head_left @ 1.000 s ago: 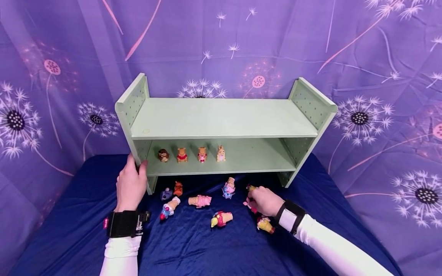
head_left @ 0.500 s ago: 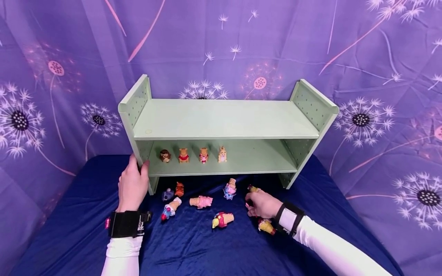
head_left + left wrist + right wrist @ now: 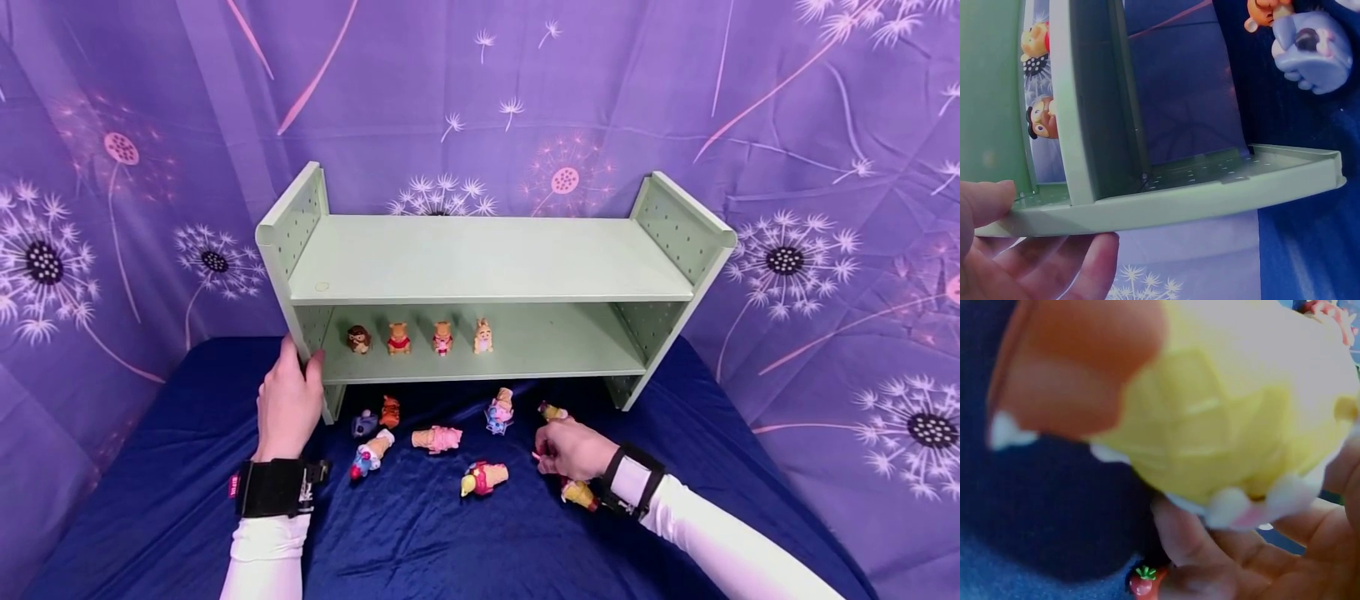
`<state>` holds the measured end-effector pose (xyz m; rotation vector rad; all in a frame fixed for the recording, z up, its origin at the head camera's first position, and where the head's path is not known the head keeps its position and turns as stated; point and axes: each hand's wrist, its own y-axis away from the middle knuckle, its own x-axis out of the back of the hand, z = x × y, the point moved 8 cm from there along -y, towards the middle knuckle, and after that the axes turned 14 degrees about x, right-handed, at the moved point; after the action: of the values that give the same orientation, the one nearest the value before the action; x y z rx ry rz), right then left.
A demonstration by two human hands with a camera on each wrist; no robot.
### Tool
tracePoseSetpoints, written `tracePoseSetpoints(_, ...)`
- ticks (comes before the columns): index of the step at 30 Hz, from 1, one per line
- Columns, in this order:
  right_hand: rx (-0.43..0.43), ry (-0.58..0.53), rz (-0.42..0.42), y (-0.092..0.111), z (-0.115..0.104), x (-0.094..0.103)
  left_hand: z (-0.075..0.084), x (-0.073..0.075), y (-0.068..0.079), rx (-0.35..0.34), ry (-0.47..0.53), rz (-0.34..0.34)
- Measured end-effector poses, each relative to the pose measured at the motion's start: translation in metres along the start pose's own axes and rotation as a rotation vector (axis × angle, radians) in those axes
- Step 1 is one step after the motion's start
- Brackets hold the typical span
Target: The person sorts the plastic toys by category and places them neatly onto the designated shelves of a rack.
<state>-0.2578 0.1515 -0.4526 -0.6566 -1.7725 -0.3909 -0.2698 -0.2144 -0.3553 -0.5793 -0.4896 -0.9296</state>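
Observation:
My left hand (image 3: 288,408) grips the left side panel of a pale green shelf (image 3: 487,258), thumb on one face and fingers on the other in the left wrist view. On the blue cloth my right hand (image 3: 576,450) pinches a small red-and-pink figurine, mostly hidden beneath the fingers. Its strawberry part (image 3: 1142,584) with green leaves shows by the fingertips in the right wrist view. Close to that wrist lies a yellow cone figurine (image 3: 579,493), large and blurred in the right wrist view. Another yellowish figurine (image 3: 552,411) lies just beyond the hand.
An owl figurine (image 3: 358,339), two bear figurines, one of them (image 3: 399,338) in red, and a rabbit figurine (image 3: 483,336) stand on the lower shelf. Several figurines lie on the cloth, among them a donkey (image 3: 1313,53), a tiger (image 3: 390,412) and a pink cone figurine (image 3: 437,439).
My right hand has closed over the red-and-pink figurine, which showed more a second ago, and has shifted slightly. The left hand keeps its hold; the view has shifted a little.

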Motion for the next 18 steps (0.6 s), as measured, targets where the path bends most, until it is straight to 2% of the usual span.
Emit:
tracePoseSetpoints(4,-0.048,0.018,-0.032,0.001,0.001,-0.002,-0.001,-0.001,-0.001,0.002,-0.004,-0.001)
tracePoseSetpoints(9,-0.031,0.036,-0.028,0.0,-0.003,0.001,-0.001,-0.002,-0.001,-0.007,-0.008,-0.007)
tracePoseSetpoints(13,0.016,0.039,0.008,-0.002,-0.008,0.01,-0.001,-0.003,-0.001,-0.013,-0.008,-0.009)
tracePoseSetpoints(18,0.042,-0.003,0.113,-0.003,-0.013,0.031,-0.001,-0.001,-0.001,-0.009,-0.003,-0.001)
